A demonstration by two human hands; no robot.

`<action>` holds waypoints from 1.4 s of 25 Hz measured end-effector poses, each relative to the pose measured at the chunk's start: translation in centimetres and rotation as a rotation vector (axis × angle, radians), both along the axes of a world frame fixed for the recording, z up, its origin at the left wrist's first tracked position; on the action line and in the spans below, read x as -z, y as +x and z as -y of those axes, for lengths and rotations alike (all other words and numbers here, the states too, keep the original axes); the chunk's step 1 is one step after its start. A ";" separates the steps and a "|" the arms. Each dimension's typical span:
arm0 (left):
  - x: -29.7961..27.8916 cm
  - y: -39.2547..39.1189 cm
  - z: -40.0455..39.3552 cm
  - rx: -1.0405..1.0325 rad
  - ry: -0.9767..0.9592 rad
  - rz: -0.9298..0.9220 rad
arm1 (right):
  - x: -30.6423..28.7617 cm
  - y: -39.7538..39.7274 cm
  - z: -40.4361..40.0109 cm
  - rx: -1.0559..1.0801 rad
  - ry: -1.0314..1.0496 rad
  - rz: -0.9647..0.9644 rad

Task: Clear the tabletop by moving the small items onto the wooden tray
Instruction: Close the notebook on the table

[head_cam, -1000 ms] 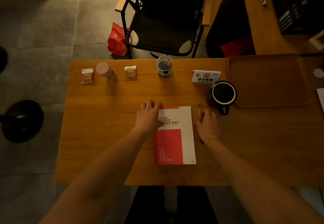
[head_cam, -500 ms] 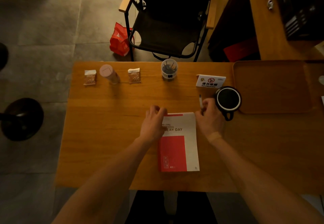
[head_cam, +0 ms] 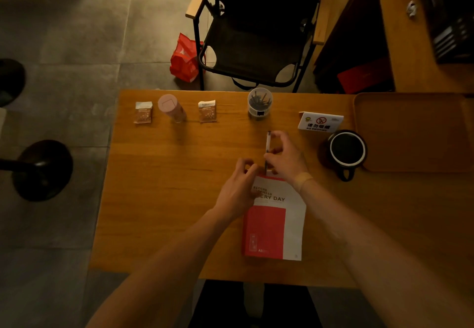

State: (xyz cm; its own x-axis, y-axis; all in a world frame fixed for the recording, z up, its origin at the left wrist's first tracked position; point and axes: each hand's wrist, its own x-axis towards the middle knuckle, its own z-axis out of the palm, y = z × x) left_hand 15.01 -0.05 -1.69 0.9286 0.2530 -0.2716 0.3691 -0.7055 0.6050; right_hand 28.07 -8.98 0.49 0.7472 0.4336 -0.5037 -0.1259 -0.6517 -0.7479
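Head view: we see the right hand (head_cam: pixel 286 157) pinching a pen (head_cam: pixel 268 145) upright above the top edge of the red-and-white notebook (head_cam: pixel 274 227). The left hand (head_cam: pixel 237 189) curls beside it, fingertips close to the pen's lower end; whether they touch it we cannot tell. We judge the pen pickup is the step in hand. The wooden tray (head_cam: pixel 410 132) lies bare at the far right, past the black mug (head_cam: pixel 346 152), so next we carry the pen rightward over the mug.
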 end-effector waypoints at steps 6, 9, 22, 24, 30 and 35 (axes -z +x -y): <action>1.0 -0.1 -0.2 -0.060 -0.101 -0.023 | 1.6 0.2 -1.3 -0.116 -0.187 0.007; 1.2 -0.5 0.4 -0.016 0.007 -0.055 | 1.9 0.5 -1.4 -0.192 -0.258 0.062; 3.2 -10.0 3.3 0.570 0.320 -0.232 | 3.3 1.2 -2.3 -0.207 -0.264 0.159; 3.2 -9.8 3.2 0.582 0.328 -0.242 | 3.3 1.5 -2.5 -0.190 -0.270 0.157; 3.2 -10.0 3.4 0.585 0.348 -0.234 | 3.2 -0.4 -2.8 -0.280 -0.375 0.202; 3.0 -9.9 3.7 0.569 0.324 -0.238 | 3.1 -1.1 -3.1 -0.311 -0.493 0.213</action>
